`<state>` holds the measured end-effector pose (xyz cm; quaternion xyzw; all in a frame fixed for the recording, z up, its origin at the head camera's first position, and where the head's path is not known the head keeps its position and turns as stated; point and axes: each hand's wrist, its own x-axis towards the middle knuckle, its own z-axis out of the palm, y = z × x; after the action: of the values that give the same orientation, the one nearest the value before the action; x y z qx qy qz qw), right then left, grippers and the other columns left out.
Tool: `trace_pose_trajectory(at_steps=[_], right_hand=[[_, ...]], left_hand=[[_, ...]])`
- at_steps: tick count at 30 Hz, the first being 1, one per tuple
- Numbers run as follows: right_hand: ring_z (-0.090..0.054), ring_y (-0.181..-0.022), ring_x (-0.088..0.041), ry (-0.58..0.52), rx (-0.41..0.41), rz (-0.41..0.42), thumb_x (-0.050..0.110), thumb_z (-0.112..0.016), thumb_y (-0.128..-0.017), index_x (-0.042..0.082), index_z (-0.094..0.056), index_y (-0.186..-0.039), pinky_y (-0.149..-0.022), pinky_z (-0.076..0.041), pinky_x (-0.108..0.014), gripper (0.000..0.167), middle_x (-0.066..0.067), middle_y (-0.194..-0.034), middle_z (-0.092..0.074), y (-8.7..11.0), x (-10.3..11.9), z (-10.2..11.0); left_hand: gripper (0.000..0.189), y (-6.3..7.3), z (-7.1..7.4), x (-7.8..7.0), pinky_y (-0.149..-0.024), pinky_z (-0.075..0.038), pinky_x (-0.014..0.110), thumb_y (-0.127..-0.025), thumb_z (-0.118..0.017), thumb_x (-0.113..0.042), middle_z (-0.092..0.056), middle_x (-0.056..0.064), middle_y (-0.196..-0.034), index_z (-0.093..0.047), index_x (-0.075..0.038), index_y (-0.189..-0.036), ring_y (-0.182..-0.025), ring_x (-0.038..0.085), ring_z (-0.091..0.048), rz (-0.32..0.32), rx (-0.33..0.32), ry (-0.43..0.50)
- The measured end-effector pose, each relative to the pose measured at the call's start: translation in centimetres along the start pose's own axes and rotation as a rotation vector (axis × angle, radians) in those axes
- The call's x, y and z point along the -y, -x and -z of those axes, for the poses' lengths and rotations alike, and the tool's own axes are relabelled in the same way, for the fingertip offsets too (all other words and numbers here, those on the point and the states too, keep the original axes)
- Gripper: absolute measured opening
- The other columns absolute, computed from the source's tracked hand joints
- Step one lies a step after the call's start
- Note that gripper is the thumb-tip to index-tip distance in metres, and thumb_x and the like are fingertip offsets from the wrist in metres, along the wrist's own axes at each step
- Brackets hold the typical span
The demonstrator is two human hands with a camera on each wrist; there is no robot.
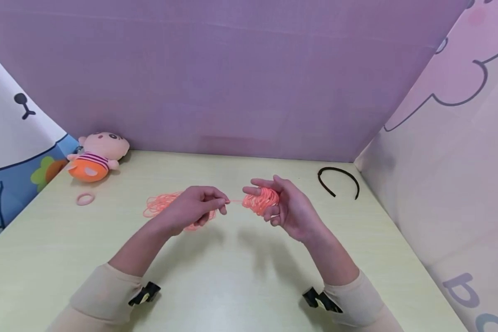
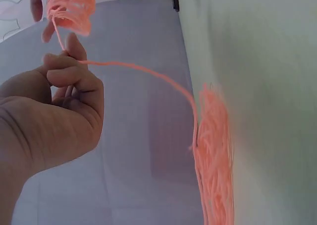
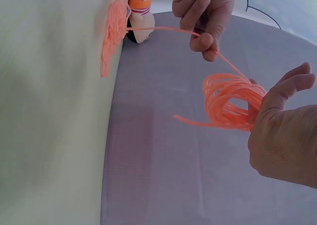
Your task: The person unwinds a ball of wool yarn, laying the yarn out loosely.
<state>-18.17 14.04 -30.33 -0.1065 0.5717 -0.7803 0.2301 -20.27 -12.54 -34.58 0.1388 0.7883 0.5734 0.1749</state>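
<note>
My right hand (image 1: 292, 207) holds a coiled bundle of coral-pink cord (image 3: 230, 98) above the table, the loops wrapped about its fingers. One loose cord end sticks out from the coil in the right wrist view. My left hand (image 1: 197, 207) pinches the strand between thumb and fingertips, a short way left of the bundle. From that pinch the strand (image 2: 143, 70) runs taut to the coil on one side. On the other side it sags down to a loose pile of the same cord (image 2: 215, 155) lying on the table, partly hidden behind the left hand in the head view.
At the back left of the table (image 1: 232, 286) lies a plush doll (image 1: 97, 157) in orange shorts, with a pink ring (image 1: 85, 199) in front of it. A black headband (image 1: 340, 171) lies at the back right. Purple and printed panels (image 1: 249, 83) enclose the table.
</note>
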Motion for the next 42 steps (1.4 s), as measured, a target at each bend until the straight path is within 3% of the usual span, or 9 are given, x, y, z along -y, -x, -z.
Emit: trace_pose_trajectory(at_steps=[14,25,31,39,42], right_hand=[[-0.057,-0.051,-0.01,-0.016,-0.012,0.006,0.036,-0.032,-0.11,0.001,-0.045,-0.149,-0.048,-0.032,-0.02,0.053,-0.01,-0.135,-0.064,0.1,0.2,0.2],[-0.055,-0.05,-0.009,-0.012,-0.016,0.009,0.034,-0.03,-0.111,-0.001,-0.042,-0.15,-0.048,-0.032,-0.02,0.054,-0.007,-0.13,-0.067,0.0,0.2,0.4],[-0.057,-0.051,-0.01,0.002,-0.039,-0.003,0.035,-0.031,-0.11,0.001,-0.045,-0.149,-0.047,-0.032,-0.019,0.053,-0.005,-0.128,-0.068,-0.1,0.3,0.6],[-0.058,-0.051,-0.011,-0.023,-0.067,-0.022,0.034,-0.031,-0.11,0.002,-0.045,-0.149,-0.045,-0.037,-0.018,0.052,-0.003,-0.123,-0.07,-0.1,0.4,0.7],[-0.057,-0.051,-0.01,0.002,-0.112,-0.023,0.031,-0.04,-0.109,0.005,-0.05,-0.146,-0.045,-0.038,-0.018,0.046,-0.004,-0.12,-0.071,-0.2,0.3,0.7]], left_hand=[[0.033,0.3,4.5,0.7,-0.053,-0.037,0.025,-0.106,-0.057,-0.025,-0.065,0.007,-0.105,-0.06,-0.001,-0.129,-0.055,0.01,-0.041,0.08,-0.238,0.04],[0.039,1.1,6.7,0.7,-0.053,-0.042,0.021,-0.108,-0.052,-0.03,-0.065,-0.008,-0.097,-0.054,-0.001,-0.135,-0.057,0.005,-0.05,0.048,-0.444,0.129],[0.033,1.5,7.5,0.6,-0.052,-0.043,0.02,-0.107,-0.051,-0.03,-0.066,-0.007,-0.098,-0.056,-0.007,-0.13,-0.057,0.005,-0.05,0.037,-0.531,0.211],[0.017,1.9,8.0,0.3,-0.05,-0.042,0.019,-0.106,-0.054,-0.027,-0.066,-0.008,-0.093,-0.061,-0.015,-0.118,-0.056,0.006,-0.05,0.044,-0.581,0.311],[0.017,1.9,7.9,0.3,-0.05,-0.043,0.019,-0.107,-0.054,-0.027,-0.066,-0.008,-0.093,-0.061,-0.016,-0.117,-0.056,0.006,-0.05,0.04,-0.574,0.303]])
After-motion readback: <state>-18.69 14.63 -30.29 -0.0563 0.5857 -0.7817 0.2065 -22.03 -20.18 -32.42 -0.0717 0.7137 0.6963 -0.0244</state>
